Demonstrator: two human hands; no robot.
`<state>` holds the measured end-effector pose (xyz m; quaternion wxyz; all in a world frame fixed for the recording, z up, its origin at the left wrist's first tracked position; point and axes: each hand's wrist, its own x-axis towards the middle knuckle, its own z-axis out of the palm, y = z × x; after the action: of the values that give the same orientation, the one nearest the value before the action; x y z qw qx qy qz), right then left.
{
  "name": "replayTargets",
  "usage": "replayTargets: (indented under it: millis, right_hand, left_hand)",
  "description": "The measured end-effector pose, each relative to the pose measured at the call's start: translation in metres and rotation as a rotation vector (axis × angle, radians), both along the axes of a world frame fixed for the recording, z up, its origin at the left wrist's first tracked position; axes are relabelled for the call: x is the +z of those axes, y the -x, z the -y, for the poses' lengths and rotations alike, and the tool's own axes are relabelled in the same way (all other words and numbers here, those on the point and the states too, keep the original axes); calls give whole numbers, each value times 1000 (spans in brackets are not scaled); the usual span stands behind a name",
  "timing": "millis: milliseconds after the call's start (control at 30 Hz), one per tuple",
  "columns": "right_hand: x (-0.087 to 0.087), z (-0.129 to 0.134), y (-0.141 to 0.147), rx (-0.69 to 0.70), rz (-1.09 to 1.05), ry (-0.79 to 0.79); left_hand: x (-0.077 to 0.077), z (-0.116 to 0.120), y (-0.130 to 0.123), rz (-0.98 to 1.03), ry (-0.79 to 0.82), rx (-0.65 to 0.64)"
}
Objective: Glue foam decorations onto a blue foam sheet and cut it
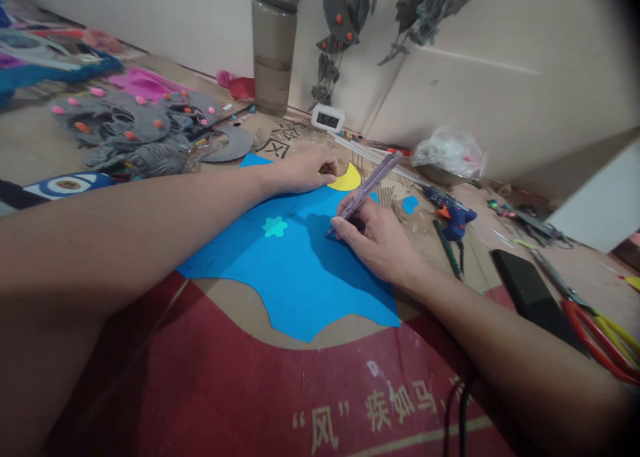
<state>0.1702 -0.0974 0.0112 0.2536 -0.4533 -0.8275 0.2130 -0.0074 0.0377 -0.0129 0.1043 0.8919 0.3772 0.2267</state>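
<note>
A blue sheet with curved cut-outs along its near edge [300, 277] lies flat before me. My right hand [370, 234] is closed round a purple pen [373, 184], its tip down at the sheet. At the sheet's far edge is my left hand [310, 167], fingers pinched together beside a yellow crescent [347, 177]; whether the fingers grip the crescent is hard to tell. A small light-green flower shape [275, 227] rests on the blue sheet, left of the pen.
Right side: phone [533, 290], red-handled scissors [595, 334], blue glue gun [455, 217], green pencil [447, 247]. Farther back stand a water bottle [274, 50] and white digital clock [327, 118]. Grey felt crescents [115, 114] lie left; grey ornaments [345, 10] hang behind.
</note>
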Motion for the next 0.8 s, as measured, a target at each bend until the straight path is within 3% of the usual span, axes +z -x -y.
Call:
replayTargets:
  millis: [800]
  right_hand:
    - [4,4,-3,25,17,33]
  left_hand:
    - [-7,-8,2,33,-18,-38]
